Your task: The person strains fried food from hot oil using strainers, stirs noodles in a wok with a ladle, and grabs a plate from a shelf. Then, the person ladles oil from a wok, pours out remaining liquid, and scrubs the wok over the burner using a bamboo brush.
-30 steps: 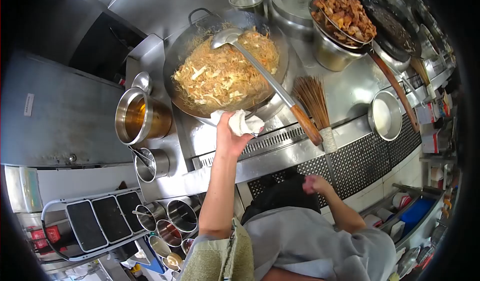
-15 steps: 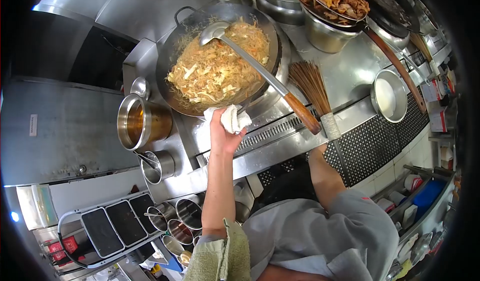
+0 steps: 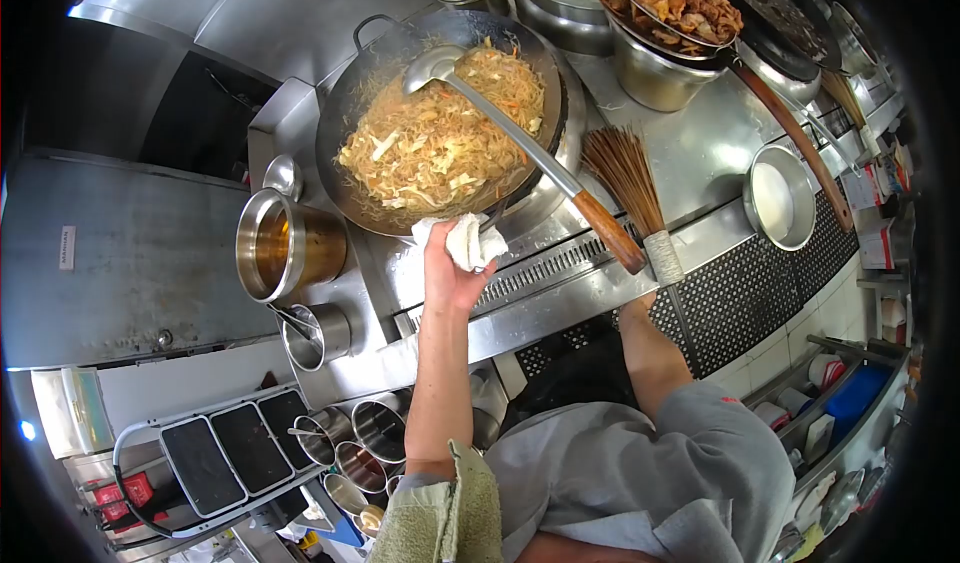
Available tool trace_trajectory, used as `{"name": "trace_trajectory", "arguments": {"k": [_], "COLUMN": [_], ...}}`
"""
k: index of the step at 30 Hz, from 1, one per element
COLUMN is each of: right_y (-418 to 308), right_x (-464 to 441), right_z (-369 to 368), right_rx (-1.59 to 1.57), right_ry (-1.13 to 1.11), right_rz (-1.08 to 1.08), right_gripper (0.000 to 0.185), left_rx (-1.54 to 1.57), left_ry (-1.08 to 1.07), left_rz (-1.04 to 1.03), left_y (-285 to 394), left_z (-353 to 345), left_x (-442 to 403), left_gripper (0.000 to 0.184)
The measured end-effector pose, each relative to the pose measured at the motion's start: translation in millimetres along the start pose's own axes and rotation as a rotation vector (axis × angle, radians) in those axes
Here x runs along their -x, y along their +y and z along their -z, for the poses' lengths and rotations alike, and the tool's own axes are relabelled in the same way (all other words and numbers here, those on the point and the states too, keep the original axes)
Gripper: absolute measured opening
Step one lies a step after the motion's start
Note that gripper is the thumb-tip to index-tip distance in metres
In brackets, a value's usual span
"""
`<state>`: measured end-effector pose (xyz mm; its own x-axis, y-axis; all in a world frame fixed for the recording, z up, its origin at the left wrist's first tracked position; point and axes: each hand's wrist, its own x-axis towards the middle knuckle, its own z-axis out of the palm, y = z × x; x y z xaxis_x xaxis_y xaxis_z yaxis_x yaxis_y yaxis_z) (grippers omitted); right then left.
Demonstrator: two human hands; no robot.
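A large dark wok (image 3: pixel 340 178) sits on the stove, filled with thin fried noodles (image 3: pixel 440 143) mixed with pale pieces and carrot shreds. My left hand (image 3: pixel 457 275) is closed around a folded white cloth (image 3: pixel 474 243) at the wok's near rim, where a handle seems to pass into the cloth. A steel ladle (image 3: pixel 510 143) with a wooden handle lies across the wok, its bowl on the noodles. My right hand (image 3: pixel 636 310) is by the counter's front edge, below a bamboo wok brush (image 3: pixel 632 185). Its fingers are mostly hidden, so its grip does not show.
Left of the wok stand a steel pot of amber liquid (image 3: pixel 290 245) and a smaller pot (image 3: pixel 316 336). Fried brown pieces fill a strainer (image 3: pixel 675 8) at the back right. A steel bowl (image 3: pixel 779 198) with white contents sits on the right, beside black perforated matting (image 3: pixel 715 313).
The whole view has shifted slightly, so wok, ladle and hands appear a little lower and to the right. Both hands keep their places.
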<state>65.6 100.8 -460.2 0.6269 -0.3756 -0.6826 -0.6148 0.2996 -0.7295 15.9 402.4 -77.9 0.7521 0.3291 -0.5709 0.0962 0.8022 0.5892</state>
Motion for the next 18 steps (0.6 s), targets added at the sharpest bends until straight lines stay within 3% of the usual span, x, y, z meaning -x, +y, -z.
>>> {"name": "trace_trajectory", "arguments": {"k": [18], "right_y": [-0.9], "right_x": [-3.7], "right_z": [0.5], "right_rx": [0.009], "right_ry": [-0.023], "right_rz": [-0.028], "right_gripper": [0.021], "left_rx": [-0.022], "left_ry": [0.049], "left_rz": [0.021], "left_y": [0.7], "left_z": [-3.0], "left_x": [0.1], "left_gripper": [0.028]}}
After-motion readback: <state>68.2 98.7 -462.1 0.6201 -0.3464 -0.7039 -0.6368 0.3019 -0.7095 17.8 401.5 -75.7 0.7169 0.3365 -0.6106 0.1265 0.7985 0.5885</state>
